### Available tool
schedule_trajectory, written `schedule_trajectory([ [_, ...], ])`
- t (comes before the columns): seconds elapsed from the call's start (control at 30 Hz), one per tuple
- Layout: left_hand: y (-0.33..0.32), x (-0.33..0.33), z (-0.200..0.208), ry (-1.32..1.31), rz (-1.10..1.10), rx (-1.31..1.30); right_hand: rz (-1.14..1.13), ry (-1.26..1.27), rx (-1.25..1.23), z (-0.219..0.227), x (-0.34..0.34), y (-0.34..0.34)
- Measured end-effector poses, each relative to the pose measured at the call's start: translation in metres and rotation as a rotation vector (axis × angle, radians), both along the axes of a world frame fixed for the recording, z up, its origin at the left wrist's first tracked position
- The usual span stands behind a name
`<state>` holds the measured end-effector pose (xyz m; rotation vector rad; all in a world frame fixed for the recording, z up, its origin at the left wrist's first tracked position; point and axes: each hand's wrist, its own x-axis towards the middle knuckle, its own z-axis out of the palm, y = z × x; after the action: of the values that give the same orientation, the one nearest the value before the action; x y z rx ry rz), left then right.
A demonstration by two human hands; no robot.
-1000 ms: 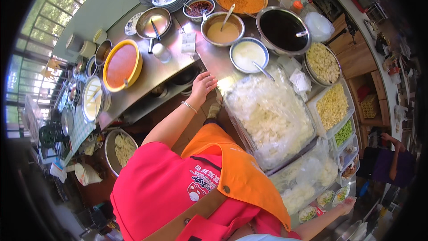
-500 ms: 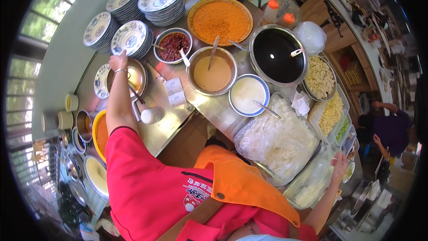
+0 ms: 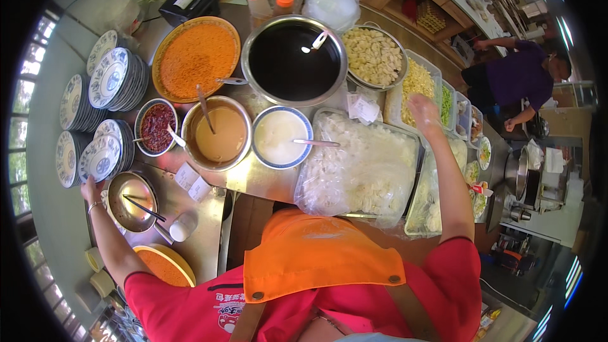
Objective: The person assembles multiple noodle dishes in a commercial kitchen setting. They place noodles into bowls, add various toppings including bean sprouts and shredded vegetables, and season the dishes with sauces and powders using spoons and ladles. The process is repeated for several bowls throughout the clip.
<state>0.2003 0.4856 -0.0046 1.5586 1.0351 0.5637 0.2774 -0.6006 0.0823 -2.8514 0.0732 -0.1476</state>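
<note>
At the far left, my left hand (image 3: 92,189) grips the near rim of a blue-and-white patterned plate (image 3: 101,158). That plate overlaps the front of a stack of matching plates (image 3: 109,130) and sits tilted toward me. Just beside this hand is a metal pan (image 3: 132,201) with black chopsticks across it. Over on the right, my right hand (image 3: 423,113) is at the near end of a clear tub of chopped yellow food (image 3: 419,78). Its fingers look curled together, and whatever they may hold is too small to make out.
Bowls of dark liquid (image 3: 294,60), tan sauce (image 3: 218,136), white paste (image 3: 278,133) and red chili (image 3: 156,126) crowd the middle. A plastic-covered tray of pale food (image 3: 361,164) lies near me. Another person (image 3: 516,79) stands at the far right.
My view has turned rightward. My right hand has moved from the near trays to the yellow food tub. My left hand has drawn the top plate partly off its stack toward me.
</note>
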Motion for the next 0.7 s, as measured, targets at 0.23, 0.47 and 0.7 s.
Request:
schedule_trajectory([
  [0.23,-0.107,0.009,0.114,0.531,0.003,0.697,0.121,0.116,-0.124,-0.019,0.114,0.046],
  [0.47,-0.207,-0.065,0.103,-0.167,-0.327,-0.223,0.095,0.45,-0.181,-0.074,0.175,0.052],
  [0.7,-0.468,-0.082,0.062,-0.173,-0.384,-0.797,0.015,0.194,0.169,-0.047,0.162,0.022],
])
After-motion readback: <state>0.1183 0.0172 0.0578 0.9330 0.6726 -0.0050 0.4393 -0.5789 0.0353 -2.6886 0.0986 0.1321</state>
